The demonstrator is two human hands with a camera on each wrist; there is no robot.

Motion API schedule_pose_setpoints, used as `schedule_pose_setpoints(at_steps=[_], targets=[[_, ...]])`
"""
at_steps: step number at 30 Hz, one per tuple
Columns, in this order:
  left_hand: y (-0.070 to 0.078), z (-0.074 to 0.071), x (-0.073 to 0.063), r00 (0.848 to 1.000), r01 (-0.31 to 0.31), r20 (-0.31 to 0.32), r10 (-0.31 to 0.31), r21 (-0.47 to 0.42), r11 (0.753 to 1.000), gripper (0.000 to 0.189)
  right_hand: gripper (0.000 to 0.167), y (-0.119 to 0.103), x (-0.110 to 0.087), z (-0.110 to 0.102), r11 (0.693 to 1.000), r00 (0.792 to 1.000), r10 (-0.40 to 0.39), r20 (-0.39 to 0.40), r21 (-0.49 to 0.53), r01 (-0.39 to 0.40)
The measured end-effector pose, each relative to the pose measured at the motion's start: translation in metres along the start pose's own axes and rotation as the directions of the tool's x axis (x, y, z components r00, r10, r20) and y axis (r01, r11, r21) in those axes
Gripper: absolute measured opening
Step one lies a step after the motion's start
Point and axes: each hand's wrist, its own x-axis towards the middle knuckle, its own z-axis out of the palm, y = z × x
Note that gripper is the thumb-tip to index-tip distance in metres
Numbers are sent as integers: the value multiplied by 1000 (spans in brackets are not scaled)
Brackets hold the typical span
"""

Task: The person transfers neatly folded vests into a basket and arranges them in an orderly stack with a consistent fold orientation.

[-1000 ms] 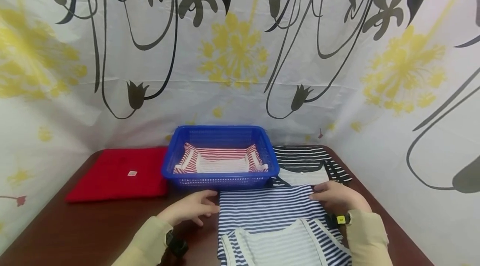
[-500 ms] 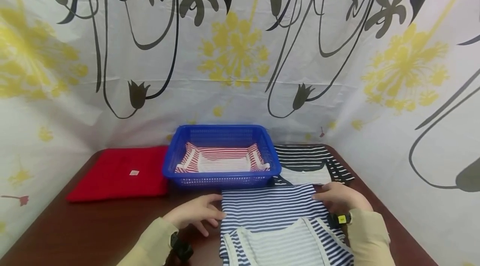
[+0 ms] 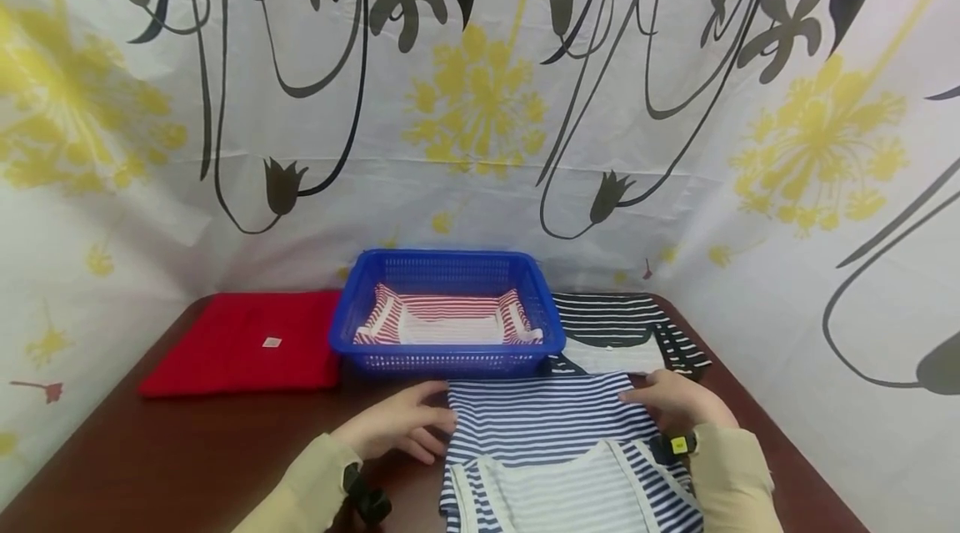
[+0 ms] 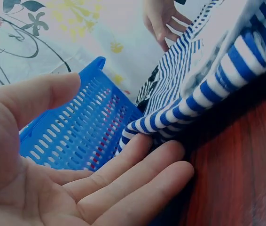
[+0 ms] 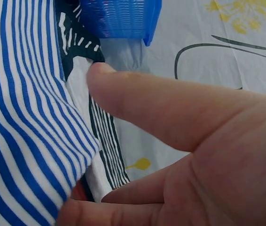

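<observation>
A blue-and-white striped top lies at the front right of the table, its folded part showing a white-trimmed neckline and pale inside. At its left edge is my left hand, fingers extended. The left wrist view shows those fingertips right at the top's folded edge, with the thumb held well apart. My right hand is at the top's far right corner. In the right wrist view its thumb stands away from the striped cloth while the other fingers reach low along the cloth's edge.
Behind the top stands a blue plastic basket holding a red-and-white striped garment. A folded red garment lies left of it, a black-and-white striped garment right. A patterned curtain hangs behind the dark table.
My left hand has shifted slightly at the top's left edge, its fingertips a little closer in over the cloth. My right hand stays at the right corner. The head view has turned slightly.
</observation>
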Motion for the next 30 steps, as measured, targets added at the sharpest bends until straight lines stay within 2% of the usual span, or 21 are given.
schedule_pose_setpoints(at_steps=[7, 13, 20, 27, 29, 30], targets=[[-8, 2, 4, 999, 0, 36, 4, -129, 992, 86, 56, 0, 2, 6, 1000, 1000, -2, 3, 28, 2], [-12, 4, 6, 998, 39, 57, -33, -115, 993, 75, 44, 0, 1, 9, 1000, 1000, 8, -20, 7, -8], [-12, 6, 4, 994, 53, 103, -45, -82, 995, 72, 48, 0, 1, 9, 1000, 999, -20, -27, -17, 20], [-10, 8, 1, 990, 91, 116, -85, -44, 995, 77, 69, -2, 5, 6, 994, 998, -65, 3, -93, 65], [-10, 9, 1, 989, 98, 116, -94, -33, 995, 77, 71, -3, 4, 6, 994, 997, -68, 21, -82, 69], [-11, 9, 1, 989, 101, 115, -97, -27, 995, 77, 70, -2, 4, 6, 997, 997, -66, 39, -43, 67]])
